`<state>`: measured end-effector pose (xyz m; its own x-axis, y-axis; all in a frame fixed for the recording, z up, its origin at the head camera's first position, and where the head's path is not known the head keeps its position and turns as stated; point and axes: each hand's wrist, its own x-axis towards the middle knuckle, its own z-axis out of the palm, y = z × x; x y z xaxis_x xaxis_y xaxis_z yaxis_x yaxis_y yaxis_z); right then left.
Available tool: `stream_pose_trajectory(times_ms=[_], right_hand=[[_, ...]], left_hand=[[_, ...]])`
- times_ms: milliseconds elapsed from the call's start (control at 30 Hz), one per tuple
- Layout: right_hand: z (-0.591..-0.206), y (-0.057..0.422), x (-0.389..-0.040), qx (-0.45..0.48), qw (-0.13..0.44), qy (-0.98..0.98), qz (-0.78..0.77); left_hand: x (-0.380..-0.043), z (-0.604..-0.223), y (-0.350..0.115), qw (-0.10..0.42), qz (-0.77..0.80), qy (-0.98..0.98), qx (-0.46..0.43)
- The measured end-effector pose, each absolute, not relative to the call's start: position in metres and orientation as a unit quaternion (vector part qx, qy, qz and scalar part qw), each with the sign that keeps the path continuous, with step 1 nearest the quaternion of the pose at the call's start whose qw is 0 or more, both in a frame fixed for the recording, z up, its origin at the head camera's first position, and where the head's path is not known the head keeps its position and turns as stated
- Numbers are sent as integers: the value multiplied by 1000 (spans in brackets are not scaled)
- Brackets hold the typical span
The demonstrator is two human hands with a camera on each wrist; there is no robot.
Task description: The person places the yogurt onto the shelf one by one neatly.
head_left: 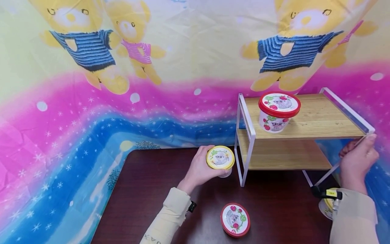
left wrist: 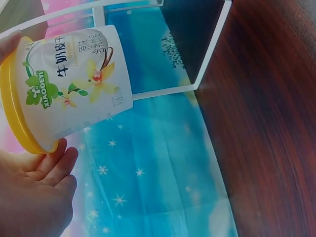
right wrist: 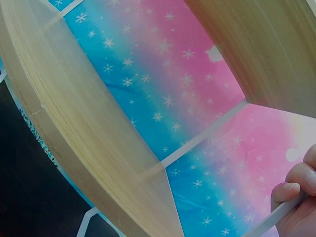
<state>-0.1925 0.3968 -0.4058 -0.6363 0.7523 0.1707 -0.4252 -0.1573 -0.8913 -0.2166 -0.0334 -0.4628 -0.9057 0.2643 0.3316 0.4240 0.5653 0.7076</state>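
My left hand [head_left: 203, 168] grips a white paper tub with a yellow lid [head_left: 220, 158], held by its lid end beside the shelf's left frame. Yellow flowers and a green leaf logo show on the tub's side [left wrist: 81, 81] in the left wrist view. Over on the right, my right hand [head_left: 359, 159] holds the white metal frame of a two-tier wooden shelf [head_left: 326, 113] near its upper front corner. Fingers [right wrist: 289, 192] wrap that thin bar in the right wrist view. A red-lidded strawberry tub [head_left: 277, 112] stands on the top board, toward the left.
Another red-lidded tub [head_left: 235, 219] is on the dark wooden table [head_left: 146, 183] in front of the shelf. A yellow-lidded tub [head_left: 325, 208] sits partly behind my right wrist. The lower shelf board [head_left: 283, 156] lies beneath the top one. A printed bear curtain [head_left: 189, 101] hangs behind.
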Motion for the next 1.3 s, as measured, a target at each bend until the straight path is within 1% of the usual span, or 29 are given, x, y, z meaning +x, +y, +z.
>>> stream_pose_trajectory(times_ms=[467, 1000, 1300], right_hand=[[-408, 397, -194, -147, 406, -501, 750], [-407, 398, -194, -156, 398, -503, 751], [-408, 397, -194, -152, 399, -503, 752]], left_hand=[[-209, -458, -27, 77, -419, -880, -209], [-202, -454, -23, 62, -431, -872, -223], [-200, -456, -21, 68, -424, -872, -234]])
